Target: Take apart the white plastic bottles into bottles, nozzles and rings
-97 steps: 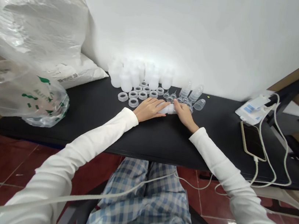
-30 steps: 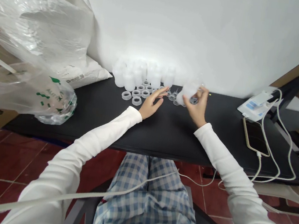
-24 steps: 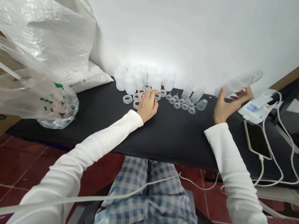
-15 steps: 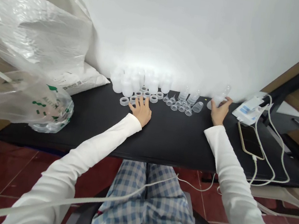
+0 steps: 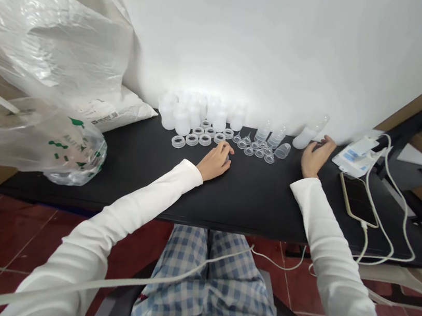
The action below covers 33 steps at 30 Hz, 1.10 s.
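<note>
My left hand rests on the black table with its fingers curled round a small clear ring. Just beyond it lie several more clear rings, and behind those stand several white bottles against the wall. My right hand lies palm down with loose, spread fingers and holds nothing. Its fingertips are next to a capped bottle that leans by the wall. Between my hands lie clear teats and clear domed caps.
A clear plastic bag with green print and a white sack fill the table's left end. At the right lie a phone, a white charger box and white cables. A white cable crosses my lap.
My right hand carried the capped bottle to the right, set it by the wall and let go. My left hand reached into the rings and drew back with one.
</note>
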Tool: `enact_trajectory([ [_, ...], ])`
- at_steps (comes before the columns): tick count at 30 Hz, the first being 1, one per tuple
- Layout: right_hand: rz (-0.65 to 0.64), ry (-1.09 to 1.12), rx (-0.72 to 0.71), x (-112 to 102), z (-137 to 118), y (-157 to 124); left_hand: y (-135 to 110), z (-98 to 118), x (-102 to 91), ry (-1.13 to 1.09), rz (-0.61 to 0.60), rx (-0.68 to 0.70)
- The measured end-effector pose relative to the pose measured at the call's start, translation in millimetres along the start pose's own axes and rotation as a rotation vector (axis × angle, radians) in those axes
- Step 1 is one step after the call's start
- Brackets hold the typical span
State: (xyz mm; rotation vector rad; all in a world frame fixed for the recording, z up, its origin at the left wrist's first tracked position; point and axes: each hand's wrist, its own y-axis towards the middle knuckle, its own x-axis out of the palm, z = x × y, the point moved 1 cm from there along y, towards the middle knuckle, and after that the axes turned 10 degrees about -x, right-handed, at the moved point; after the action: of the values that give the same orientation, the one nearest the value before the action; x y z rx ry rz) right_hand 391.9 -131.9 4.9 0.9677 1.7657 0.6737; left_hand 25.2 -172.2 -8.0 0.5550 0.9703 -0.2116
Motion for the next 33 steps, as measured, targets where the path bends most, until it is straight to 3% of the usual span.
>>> enact_trajectory([
  [2, 0.067, -0.003, -0.081, -16.1, -22.8, -0.1, -1.7, -1.6, 0.5, 0.043, 0.051, -0.091],
  [3, 0.030, 0.006, -0.135, -23.7, -35.2, -0.6, -3.1, -2.2, 1.0, 0.067, 0.077, -0.155],
  [7, -0.439, 0.003, -0.427, -44.4, -82.3, -8.0, -7.1, -4.0, 4.2, 0.102, 0.116, -0.327],
  [11, -0.631, -0.088, -0.553, -47.7, -106.5, -15.5, -3.3, -6.8, 5.1, -0.004, 0.126, -0.282],
  [15, -0.736, -0.256, -0.579, -40.6, -103.2, -15.1, 3.7, -8.0, 1.3, -0.334, 0.123, -0.230],
  [19, -0.814, -0.262, -0.582, -36.7, -95.9, -13.3, 8.0, -3.3, -4.3, -0.584, 0.054, -0.324],
  [23, -0.849, -0.182, -0.589, -37.3, -96.2, -13.1, 10.5, 1.8, -5.4, -0.767, 0.009, -0.418],
  [29, -0.998, -0.025, -0.439, -31.0, -80.4, -8.7, 15.4, 11.1, -0.8, -1.010, -0.050, -0.544],
  [33, -0.917, 0.225, -0.483, -28.3, -73.2, -5.9, 19.1, 19.5, 0.4, -1.161, -0.046, -0.644],
])
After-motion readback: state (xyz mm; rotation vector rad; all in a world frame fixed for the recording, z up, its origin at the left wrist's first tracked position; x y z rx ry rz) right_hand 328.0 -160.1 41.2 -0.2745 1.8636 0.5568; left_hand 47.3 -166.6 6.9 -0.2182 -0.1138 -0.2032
